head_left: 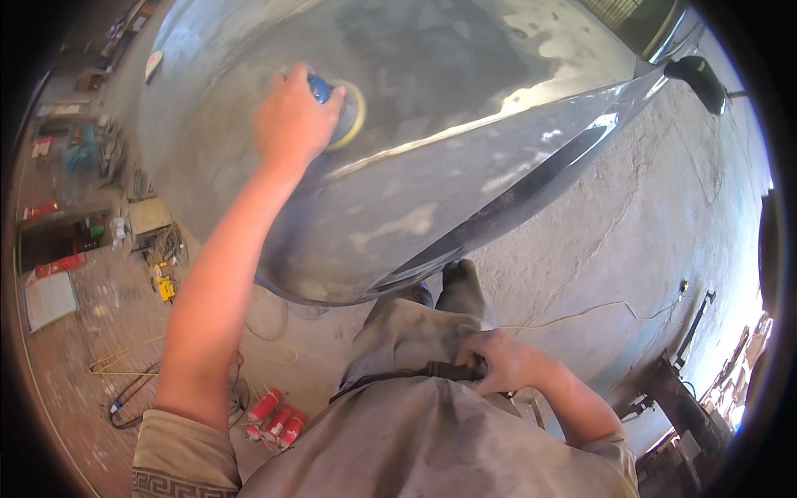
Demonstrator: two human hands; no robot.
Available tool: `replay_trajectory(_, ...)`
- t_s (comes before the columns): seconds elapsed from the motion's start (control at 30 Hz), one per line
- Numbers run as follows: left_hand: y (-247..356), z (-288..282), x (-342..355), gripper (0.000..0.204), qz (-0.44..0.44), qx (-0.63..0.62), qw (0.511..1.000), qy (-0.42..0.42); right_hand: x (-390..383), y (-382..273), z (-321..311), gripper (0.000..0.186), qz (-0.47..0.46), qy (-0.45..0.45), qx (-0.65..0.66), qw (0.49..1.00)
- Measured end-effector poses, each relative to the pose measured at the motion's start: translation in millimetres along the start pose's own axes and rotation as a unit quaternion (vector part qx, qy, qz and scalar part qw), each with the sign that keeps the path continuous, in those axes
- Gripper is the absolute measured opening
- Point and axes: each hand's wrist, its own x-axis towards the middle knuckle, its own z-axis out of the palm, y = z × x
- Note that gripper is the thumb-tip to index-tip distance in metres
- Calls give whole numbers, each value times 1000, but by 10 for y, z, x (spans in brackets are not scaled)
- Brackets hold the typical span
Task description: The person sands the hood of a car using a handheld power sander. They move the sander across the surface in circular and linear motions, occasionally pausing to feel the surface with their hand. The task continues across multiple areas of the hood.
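My left hand [295, 116] is wrapped over a round blue sanding or polishing tool [320, 91] with a yellowish pad [355, 114], pressed against the upper surface of a grey, patchy car body panel [448, 75]. My right hand [498, 361] is down at my waist by the dark belt [427, 373], its fingers curled at the front of my trousers; what they hold there, if anything, is hidden. A thin pale object [153, 66] rests on the panel's left side.
Red cylinders [274, 415] stand at lower left, near cables, a yellow tool [164, 286] and clutter. A dark mirror [701, 83] juts from the car at upper right. Dark metal equipment [672, 390] stands at right on the concrete floor [581, 241], with a thin cord across it.
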Motion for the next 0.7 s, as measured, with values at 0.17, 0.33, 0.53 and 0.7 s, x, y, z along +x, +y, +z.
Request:
replay_trajectory(0.17, -172, 51, 235, 67, -51, 42, 997, -30, -195, 32, -60, 36, 47, 13, 70, 996)
replay_trajectory(0.33, -280, 141, 227, 58, -13, 62, 997, 49, -776, -23, -292, 36, 198, -16, 97, 975)
replay_trajectory(0.53, 58, 56, 290, 53, -11, 47, 999, 8, -725, 156, -176, 45, 120, 56, 101, 986)
replay_trajectory(0.7, -77, 75, 184, 57, 2, 42, 999, 20, -712, 22, -282, 48, 180, 11, 16, 983)
